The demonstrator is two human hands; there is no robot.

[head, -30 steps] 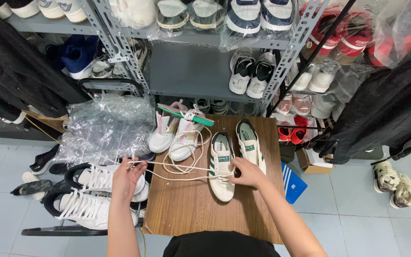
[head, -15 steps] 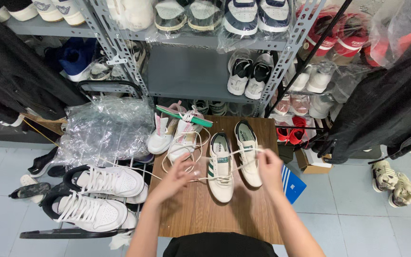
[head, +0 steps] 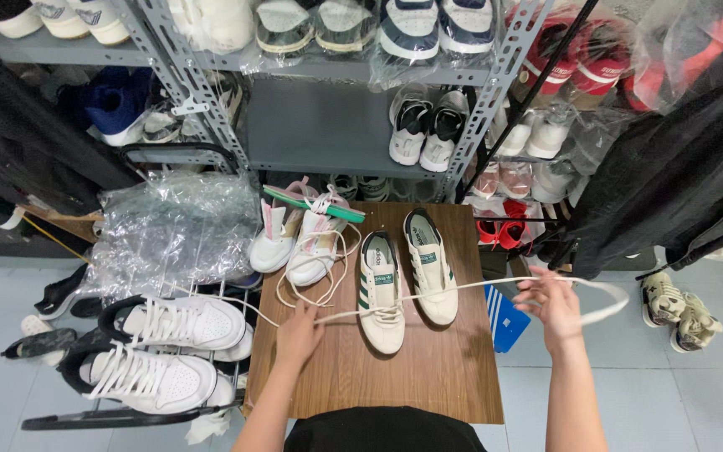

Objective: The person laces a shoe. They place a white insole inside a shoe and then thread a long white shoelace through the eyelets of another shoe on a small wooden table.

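Head view: right hand [head: 552,306] pulls blurred lace [head: 479,287]; fingertips unclear.

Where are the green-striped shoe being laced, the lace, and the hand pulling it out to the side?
Green-striped shoe [head: 381,293]: head view, on its tongue.
Lace [head: 470,286]: head view, on the taut stretch crossing the neighbouring shoe.
Right hand [head: 552,305]: head view, on the back of the hand.
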